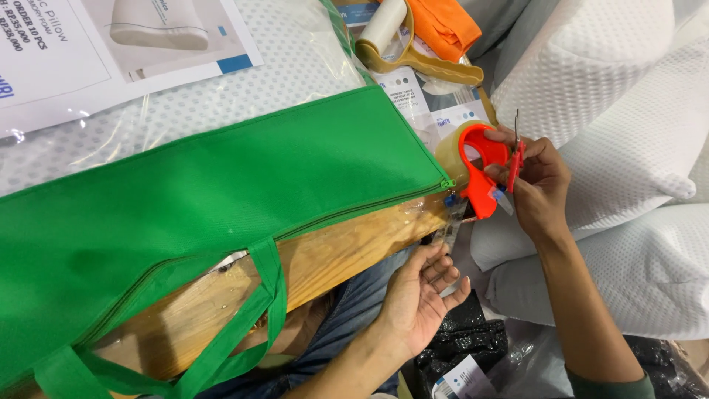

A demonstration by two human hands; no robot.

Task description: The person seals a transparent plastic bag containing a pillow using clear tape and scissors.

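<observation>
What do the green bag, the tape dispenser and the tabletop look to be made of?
Green bag: matte non-woven fabric, judging by its fine dimpled texture. Tape dispenser: smooth, glossy orange plastic, held in the right hand. Tabletop: probably varnished wood, with visible grain and shine.

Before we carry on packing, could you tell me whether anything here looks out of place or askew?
Nothing looks damaged or spilled. The green bag overhangs the wooden table edge, its handles dangling. The right hand grips both the orange tape dispenser and small red scissors, an awkward pairing.
</observation>
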